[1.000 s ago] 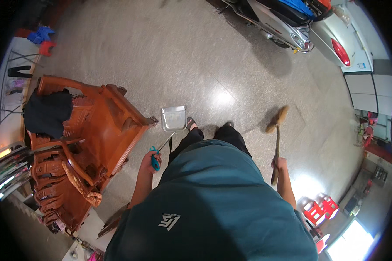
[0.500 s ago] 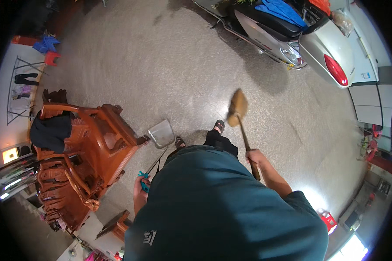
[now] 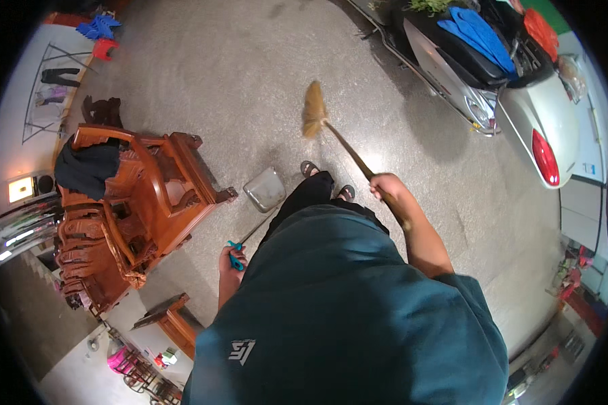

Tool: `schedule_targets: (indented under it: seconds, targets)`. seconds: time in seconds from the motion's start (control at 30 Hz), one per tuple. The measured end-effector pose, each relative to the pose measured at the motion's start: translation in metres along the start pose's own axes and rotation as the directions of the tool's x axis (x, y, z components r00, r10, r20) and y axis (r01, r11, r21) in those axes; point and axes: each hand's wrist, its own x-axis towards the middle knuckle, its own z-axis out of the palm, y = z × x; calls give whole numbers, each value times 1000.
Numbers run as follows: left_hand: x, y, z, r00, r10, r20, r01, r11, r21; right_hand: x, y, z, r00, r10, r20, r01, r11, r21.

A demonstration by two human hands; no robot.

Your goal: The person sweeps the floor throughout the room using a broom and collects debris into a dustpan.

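Observation:
My right hand (image 3: pixel 389 190) is wrapped round the wooden handle of a broom (image 3: pixel 315 111), whose tan bristle head rests on the floor ahead of my feet. At my left side my left hand (image 3: pixel 232 259) is closed on the teal grip of a long-handled dustpan (image 3: pixel 265 190). Its grey metal pan lies on the floor left of my feet, close to the wooden chair's foot. A gap of bare floor separates the broom head from the pan. My body hides part of the dustpan's shaft.
Carved wooden chairs (image 3: pixel 152 202) stand at the left, one with black cloth (image 3: pixel 86 165) on it. A white scooter (image 3: pixel 537 128) with blue cloth on its seat is parked at the far right. A drying rack (image 3: pixel 55 88) stands by the left wall; grey speckled floor (image 3: pixel 223 74) stretches ahead.
The broom head has swung from right of my feet to the left and farther forward. My feet have shifted, one stepping ahead. The dustpan stays low at my left.

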Motion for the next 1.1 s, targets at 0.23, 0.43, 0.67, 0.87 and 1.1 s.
schedule_targets:
  seconds: [0.23,0.43,0.67,0.87,1.1]
  targets:
    - [50,12,48,999,36,22,-38,992,118,-110,44,-58,968,40,-246,-60,995,-76]
    - [74,31,88,996,82,-21,-77,984,163,-145,77,-126,886,200,-418,-177,980,94]
    - [64,33,122,998,42,-39,-39,997,68,-64,159,-290,836,270,-478,-356,930,-97]
    - [21,-8,140,998,40,-49,-47,986,-159,38,56,-338,903,260,-341,-250,965,74]
    - [-23,-85,148,992,115,-58,-128,924,-360,68,-62,-249,950,250,-187,-300,898,-322]
